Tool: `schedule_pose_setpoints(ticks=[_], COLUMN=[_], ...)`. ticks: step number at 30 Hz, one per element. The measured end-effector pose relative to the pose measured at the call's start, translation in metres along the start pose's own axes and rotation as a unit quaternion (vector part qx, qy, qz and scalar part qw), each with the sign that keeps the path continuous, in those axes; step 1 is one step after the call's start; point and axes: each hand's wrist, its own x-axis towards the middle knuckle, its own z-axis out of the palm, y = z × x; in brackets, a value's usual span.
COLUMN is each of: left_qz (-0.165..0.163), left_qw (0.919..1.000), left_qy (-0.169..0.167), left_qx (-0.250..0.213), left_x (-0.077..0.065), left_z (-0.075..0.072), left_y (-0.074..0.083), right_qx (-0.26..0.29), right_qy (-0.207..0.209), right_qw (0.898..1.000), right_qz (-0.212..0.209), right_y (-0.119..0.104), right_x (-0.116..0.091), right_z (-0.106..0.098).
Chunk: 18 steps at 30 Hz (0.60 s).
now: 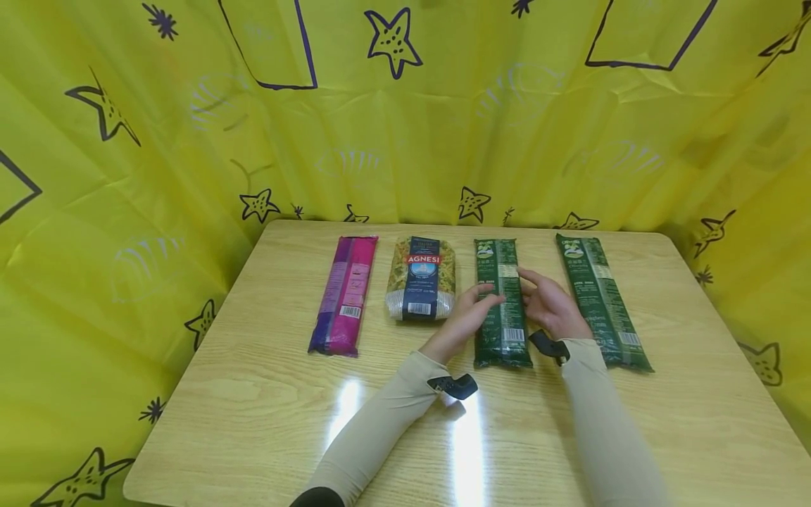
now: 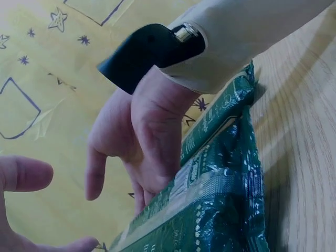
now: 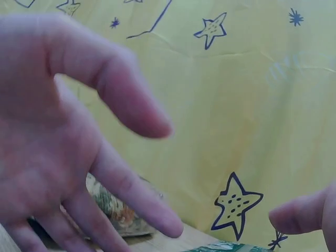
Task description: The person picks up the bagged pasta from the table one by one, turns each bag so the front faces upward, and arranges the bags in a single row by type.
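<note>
Several pasta packets lie on the wooden table. In the head view, my hands flank a long green spaghetti packet (image 1: pixel 503 334). My left hand (image 1: pixel 467 317) reaches over its left edge, thumb and fingers spread apart; the right wrist view shows these fingers (image 3: pixel 126 184) loosely extended. My right hand (image 1: pixel 552 306) is along the packet's right edge, fingers relaxed and thumb pointing forward. From the left wrist, the right hand (image 2: pixel 149 136) appears with its fingertips partly hidden behind the green packet. Neither hand is closed around it.
Right of my hands lies a second green spaghetti packet (image 1: pixel 598 303). To the left are an Agnesi pasta bag (image 1: pixel 422 296) and a pink-purple packet (image 1: pixel 345 296). A yellow curtain (image 1: pixel 405 141) hangs behind the table (image 1: pixel 253 394).
</note>
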Motion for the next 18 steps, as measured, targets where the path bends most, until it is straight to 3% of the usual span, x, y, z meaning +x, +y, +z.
schedule_pose_setpoints(ticks=[10,18], left_qz=[-0.011,-0.005], left_qw=[0.998,0.9939], left_qy=[-0.023,-0.03], left_qx=[0.057,0.106], left_x=[-0.002,-0.005], left_z=[0.0,0.004], left_y=[-0.003,-0.002], right_qx=[0.041,0.039], right_qy=[0.016,0.035], right_qw=[0.999,0.999], right_qz=[-0.006,-0.012], right_y=[-0.006,-0.008], right_x=[-0.006,-0.011], right_z=[0.0,0.001])
